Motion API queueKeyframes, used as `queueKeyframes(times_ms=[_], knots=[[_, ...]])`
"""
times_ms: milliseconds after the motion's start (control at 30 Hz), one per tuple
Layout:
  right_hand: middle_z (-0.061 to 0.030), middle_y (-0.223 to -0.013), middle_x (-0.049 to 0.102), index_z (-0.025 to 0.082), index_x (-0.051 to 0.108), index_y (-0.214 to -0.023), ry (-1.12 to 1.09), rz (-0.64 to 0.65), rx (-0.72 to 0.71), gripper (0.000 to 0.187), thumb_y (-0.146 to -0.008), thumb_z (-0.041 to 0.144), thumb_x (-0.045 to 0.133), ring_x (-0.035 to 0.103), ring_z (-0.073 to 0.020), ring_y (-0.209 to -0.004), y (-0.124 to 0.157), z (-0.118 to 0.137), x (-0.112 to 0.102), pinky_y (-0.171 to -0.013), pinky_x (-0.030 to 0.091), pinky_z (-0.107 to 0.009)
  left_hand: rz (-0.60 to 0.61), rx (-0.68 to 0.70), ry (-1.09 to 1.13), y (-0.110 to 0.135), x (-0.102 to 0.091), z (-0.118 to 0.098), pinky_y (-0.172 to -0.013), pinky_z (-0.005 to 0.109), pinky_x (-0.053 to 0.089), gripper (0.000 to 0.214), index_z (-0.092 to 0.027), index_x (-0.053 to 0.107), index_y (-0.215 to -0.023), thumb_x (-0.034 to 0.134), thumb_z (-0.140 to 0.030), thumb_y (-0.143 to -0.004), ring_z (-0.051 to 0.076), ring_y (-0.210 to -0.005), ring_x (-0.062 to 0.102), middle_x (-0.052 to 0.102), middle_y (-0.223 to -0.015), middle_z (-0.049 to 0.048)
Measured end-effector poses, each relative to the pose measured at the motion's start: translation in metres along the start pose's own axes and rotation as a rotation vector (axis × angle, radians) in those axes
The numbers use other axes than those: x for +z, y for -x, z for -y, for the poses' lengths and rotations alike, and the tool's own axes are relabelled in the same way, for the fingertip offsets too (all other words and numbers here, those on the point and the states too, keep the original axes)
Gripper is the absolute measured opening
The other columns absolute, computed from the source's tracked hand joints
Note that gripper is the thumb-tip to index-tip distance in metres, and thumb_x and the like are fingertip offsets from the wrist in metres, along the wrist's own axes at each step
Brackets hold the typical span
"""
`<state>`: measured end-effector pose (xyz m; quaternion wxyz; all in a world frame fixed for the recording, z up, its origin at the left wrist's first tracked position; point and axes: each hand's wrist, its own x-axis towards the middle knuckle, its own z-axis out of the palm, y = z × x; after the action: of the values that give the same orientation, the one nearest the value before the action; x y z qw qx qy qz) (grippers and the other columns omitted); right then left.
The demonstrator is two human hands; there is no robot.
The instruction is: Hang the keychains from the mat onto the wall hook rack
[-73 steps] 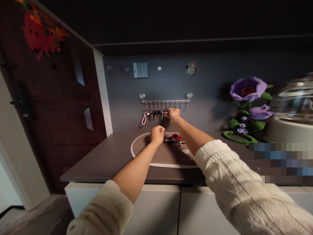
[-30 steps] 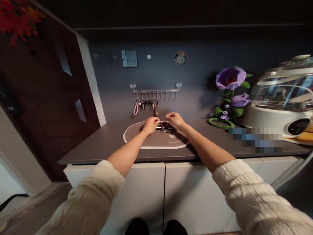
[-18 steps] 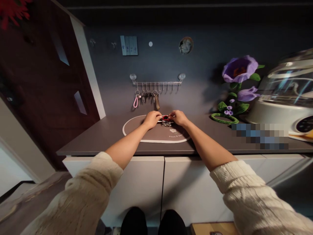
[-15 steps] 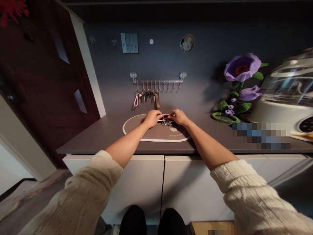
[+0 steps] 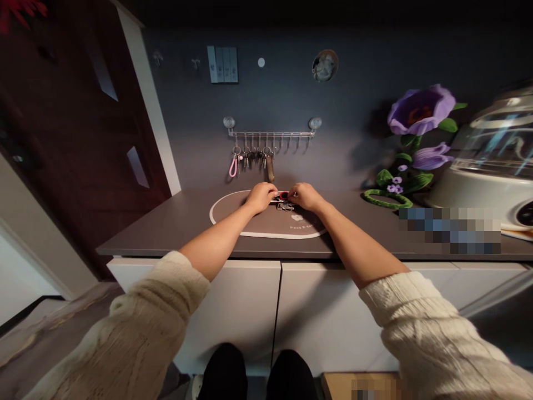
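Observation:
Both hands meet over an oval brown mat (image 5: pixel 233 222) on the dark countertop (image 5: pixel 175 228). My left hand (image 5: pixel 260 196) and my right hand (image 5: pixel 305 196) are closed in pinches on either end of a bunch of keys with a red tag (image 5: pixel 283 200), held just above the mat. On the wall behind, a metal hook rail (image 5: pixel 270 133) carries several key bunches, one with a pink loop (image 5: pixel 233 167) and one with a brown fob (image 5: pixel 270 169).
A dark wooden door (image 5: pixel 75 139) stands at the left. Purple fabric flowers (image 5: pixel 420 111) and a white appliance with a clear lid (image 5: pixel 491 161) sit on the right of the counter. White cabinet doors (image 5: pixel 250 311) are below. Wall switches (image 5: pixel 222 56) hang above the rail.
My right hand came down from the hook rail to the keys on the mat. Both hands now pinch the red-tagged bunch; in the last half second they barely moved.

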<state>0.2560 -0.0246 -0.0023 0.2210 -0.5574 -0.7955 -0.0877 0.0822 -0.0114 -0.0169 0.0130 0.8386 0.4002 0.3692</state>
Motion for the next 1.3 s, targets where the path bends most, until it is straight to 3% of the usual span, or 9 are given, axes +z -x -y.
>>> queueKeyframes(times_ms=[200,467,800,967,1100,1300], knots=[[-0.0036,-0.073,0.066,0.016,0.068,-0.07,-0.114,-0.04,0.0,0.013,-0.07,0.014,0.055,0.053,-0.0117,-0.066,-0.001,-0.003,0.004,-0.064,0.036,-0.02,0.009,0.002,-0.018,0.0,0.0,-0.001,-0.08,0.026,0.04,0.019,-0.018,0.067,-0.083,0.049,-0.022,-0.079,0.016,-0.084,0.055,0.065,-0.088,0.0059],[-0.001,-0.065,0.062,0.014,0.064,-0.073,-0.409,-0.151,0.148,0.012,-0.073,0.021,0.055,0.049,-0.0091,-0.059,0.001,0.0,0.006,-0.061,0.036,-0.019,0.0,0.01,-0.011,-0.001,0.0,0.001,-0.081,0.027,0.04,0.019,-0.018,0.067,-0.085,0.049,-0.023,-0.079,0.016,-0.084,0.056,0.066,-0.089,0.0055],[0.0009,-0.064,0.059,0.014,0.058,-0.067,-1.01,-0.226,0.186,0.007,-0.071,0.02,0.06,0.05,-0.0082,-0.061,-0.004,0.009,0.003,-0.066,0.041,-0.02,-0.079,-0.013,0.093,-0.003,0.002,0.0,-0.082,0.026,0.041,0.018,-0.017,0.067,-0.085,0.05,-0.02,-0.079,0.016,-0.086,0.056,0.066,-0.089,0.0054],[0.003,-0.06,0.056,0.014,0.056,-0.068,-1.228,-0.201,0.175,0.008,-0.07,0.019,0.062,0.048,-0.006,-0.054,-0.004,0.015,0.0,-0.062,0.04,-0.02,-0.148,-0.148,0.358,-0.007,0.0,-0.004,-0.078,0.025,0.043,0.024,-0.011,0.062,-0.098,0.051,-0.018,-0.078,0.013,-0.081,0.057,0.065,-0.091,0.0072],[0.0039,-0.058,0.054,0.014,0.057,-0.071,-1.374,-0.092,0.143,0.015,-0.066,0.024,0.067,0.045,-0.0052,-0.049,-0.004,0.014,0.002,-0.053,0.037,-0.019,-0.16,-0.221,0.677,-0.008,-0.004,-0.009,-0.08,0.025,0.043,0.03,-0.01,0.057,-0.107,0.052,-0.016,-0.078,0.012,-0.085,0.057,0.064,-0.099,0.0093],[0.0045,-0.056,0.052,0.014,0.058,-0.07,-1.459,0.018,0.063,0.025,-0.059,0.03,0.073,0.044,-0.0047,-0.05,-0.002,0.016,0.003,-0.052,0.035,-0.019,-0.104,-0.263,0.88,-0.008,-0.008,-0.012,-0.076,0.025,0.043,0.02,-0.012,0.062,-0.093,0.056,-0.018,-0.075,0.011,-0.077,0.056,0.065,-0.091,0.0059]])
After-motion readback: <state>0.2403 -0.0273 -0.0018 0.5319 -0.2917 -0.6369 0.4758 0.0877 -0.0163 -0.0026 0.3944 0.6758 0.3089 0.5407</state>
